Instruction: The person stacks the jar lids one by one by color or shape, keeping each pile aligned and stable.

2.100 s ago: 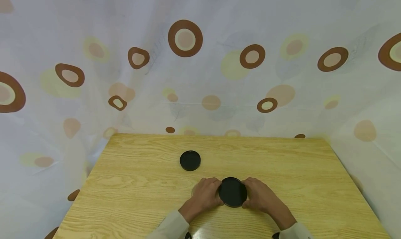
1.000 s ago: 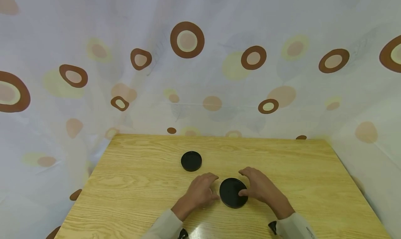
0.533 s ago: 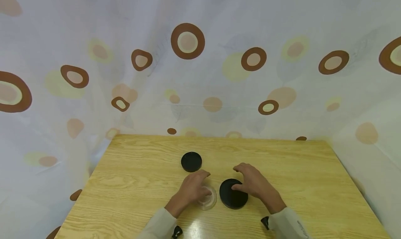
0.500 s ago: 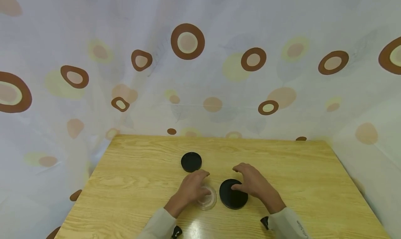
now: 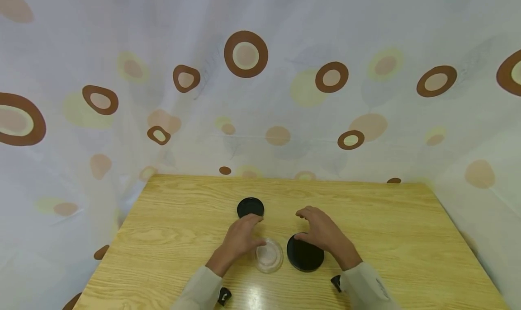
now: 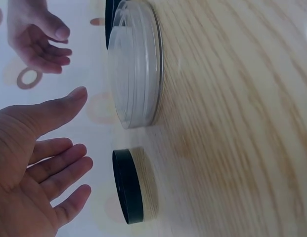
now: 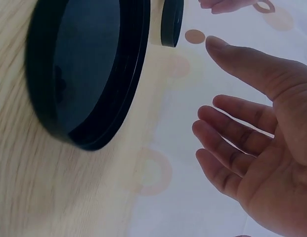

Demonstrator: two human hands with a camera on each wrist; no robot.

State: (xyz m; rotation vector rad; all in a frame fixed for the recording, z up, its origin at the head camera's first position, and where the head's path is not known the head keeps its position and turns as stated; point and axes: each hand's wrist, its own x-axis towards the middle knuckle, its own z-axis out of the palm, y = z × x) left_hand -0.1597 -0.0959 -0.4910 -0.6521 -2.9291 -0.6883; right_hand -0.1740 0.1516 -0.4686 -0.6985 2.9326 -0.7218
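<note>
Palm inward and fingers loosely bent, my left hand (image 5: 240,238) hovers between a small black round lid (image 5: 250,206) and a clear round plastic dish (image 5: 270,256). Its fingertips overlap the small lid's near edge in the head view. My right hand (image 5: 323,232) hangs above a larger black round lid (image 5: 305,258), thumb over its far edge. Nothing lies in either hand. In the left wrist view the clear dish (image 6: 136,69) shows stepped rings and the small lid (image 6: 127,187) a low wall. The larger lid (image 7: 89,69) lies with its raised rim upward in the right wrist view.
All three round pieces lie on a light wood-grain table (image 5: 378,237). A white curtain (image 5: 277,106) with brown and yellow ring patterns closes off the back and both sides. Dark wrist devices (image 5: 224,295) show under the pale sleeves (image 5: 199,289).
Both hands held the larger black lid by its sides, then let go and lifted off. They have moved left and a little toward the back, uncovering the clear dish.
</note>
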